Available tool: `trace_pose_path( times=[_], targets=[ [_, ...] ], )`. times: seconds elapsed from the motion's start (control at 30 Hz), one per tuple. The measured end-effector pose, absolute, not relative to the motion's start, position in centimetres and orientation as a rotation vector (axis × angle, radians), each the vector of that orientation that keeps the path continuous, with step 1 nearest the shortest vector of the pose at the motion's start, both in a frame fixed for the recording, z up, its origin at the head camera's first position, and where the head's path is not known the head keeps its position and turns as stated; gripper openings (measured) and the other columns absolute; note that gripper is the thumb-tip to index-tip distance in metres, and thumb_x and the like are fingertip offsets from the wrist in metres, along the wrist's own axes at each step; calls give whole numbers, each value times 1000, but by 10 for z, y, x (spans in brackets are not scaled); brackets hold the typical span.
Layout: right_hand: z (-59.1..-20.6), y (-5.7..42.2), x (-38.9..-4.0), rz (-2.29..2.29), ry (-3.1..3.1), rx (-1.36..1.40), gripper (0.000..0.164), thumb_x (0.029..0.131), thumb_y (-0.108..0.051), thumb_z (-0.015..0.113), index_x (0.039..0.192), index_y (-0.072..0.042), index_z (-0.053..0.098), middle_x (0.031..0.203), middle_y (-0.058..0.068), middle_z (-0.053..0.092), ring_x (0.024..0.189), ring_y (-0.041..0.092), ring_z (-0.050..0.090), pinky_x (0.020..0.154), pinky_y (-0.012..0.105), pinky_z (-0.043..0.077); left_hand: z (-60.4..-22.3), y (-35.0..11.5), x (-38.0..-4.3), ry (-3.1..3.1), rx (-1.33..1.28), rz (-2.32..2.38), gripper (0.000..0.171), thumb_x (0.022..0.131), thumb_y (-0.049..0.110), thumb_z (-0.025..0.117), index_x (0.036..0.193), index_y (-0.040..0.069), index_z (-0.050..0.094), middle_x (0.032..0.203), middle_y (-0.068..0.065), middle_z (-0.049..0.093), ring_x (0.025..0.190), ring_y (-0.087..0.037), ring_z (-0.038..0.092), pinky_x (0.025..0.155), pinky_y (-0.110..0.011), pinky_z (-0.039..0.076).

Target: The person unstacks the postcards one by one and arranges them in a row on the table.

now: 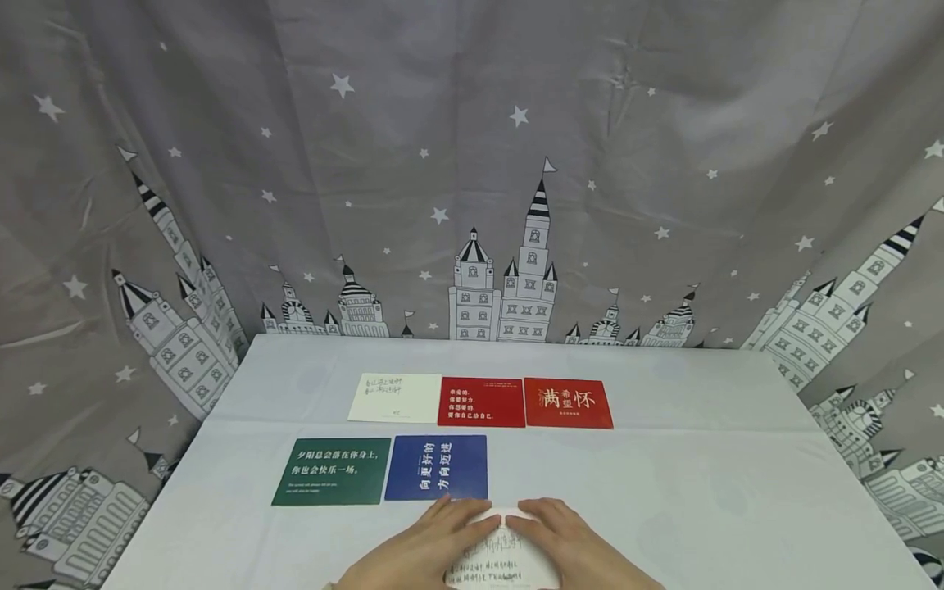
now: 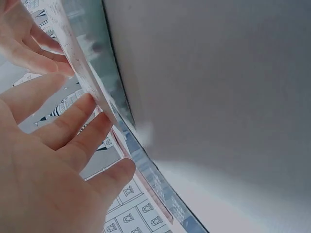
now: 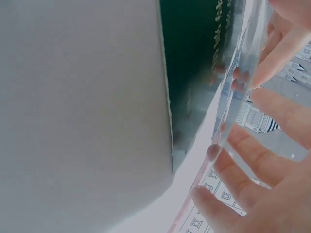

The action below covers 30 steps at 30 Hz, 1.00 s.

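A white handwritten card (image 1: 494, 565) lies at the near edge of the head view, between my two hands. My left hand (image 1: 424, 547) touches its left side, and my right hand (image 1: 578, 545) touches its right side. The thumbs and index fingers almost meet above the card. In the left wrist view, the left fingers (image 2: 75, 141) are spread and fairly straight against the card's face. The right fingers (image 3: 248, 172) look similarly extended in the right wrist view. A green surface (image 3: 189, 48) with pale lettering shows there; I cannot tell which card it belongs to.
Ahead on the white table (image 1: 701, 483) lie a blue card (image 1: 406, 467) and a green card (image 1: 332, 471). Behind them are a cream card (image 1: 394, 397), a red card (image 1: 483, 401) and another red card (image 1: 568, 403). A grey castle-print curtain (image 1: 472, 147) hangs behind.
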State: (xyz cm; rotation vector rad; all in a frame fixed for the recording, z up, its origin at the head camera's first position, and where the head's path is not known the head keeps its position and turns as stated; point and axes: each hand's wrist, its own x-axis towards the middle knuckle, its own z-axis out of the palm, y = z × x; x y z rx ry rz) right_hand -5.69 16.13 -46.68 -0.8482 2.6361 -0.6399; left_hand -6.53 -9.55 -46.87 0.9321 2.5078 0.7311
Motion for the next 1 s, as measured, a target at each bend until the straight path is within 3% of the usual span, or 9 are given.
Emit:
trace_pose_path(
  times=[0.17,0.27,0.5,0.73,1.0],
  targets=[
    [-463,163,-61,-608,2669,-874,91,69,-81,54,144,-32,41,145,-4,37,125,24,40,92,45,49,-465,-96,-67,2510,855,768,93,66,77,61,147,38,35,151,10,31,138,-36,27,98,-66,33],
    [-462,164,-63,-618,2663,-859,87,72,-76,58,144,-31,42,145,-4,37,126,24,39,93,43,49,-464,-97,-68,2533,871,777,91,68,71,65,147,37,36,151,9,32,138,-35,28,98,-65,34],
    [-460,168,-68,-637,2719,-943,79,78,-47,73,147,-28,39,148,-1,34,131,23,36,96,47,46,-464,-99,-75,2730,1216,680,85,72,35,81,146,20,42,147,-1,37,130,-24,39,101,-47,41],
    [-456,172,-71,-620,2819,-962,85,72,-44,77,146,-26,41,151,2,32,133,25,33,96,52,44,-463,-97,-84,2774,1330,663,84,72,37,80,144,12,45,145,-5,40,128,-24,41,100,-48,41],
    [-460,178,-77,-602,2883,-1010,85,72,-44,79,145,-19,43,149,6,34,133,25,33,96,47,46,-462,-93,-91,2775,1332,666,81,74,37,78,143,10,45,147,-7,37,132,-23,37,109,-49,30]
  ],
)
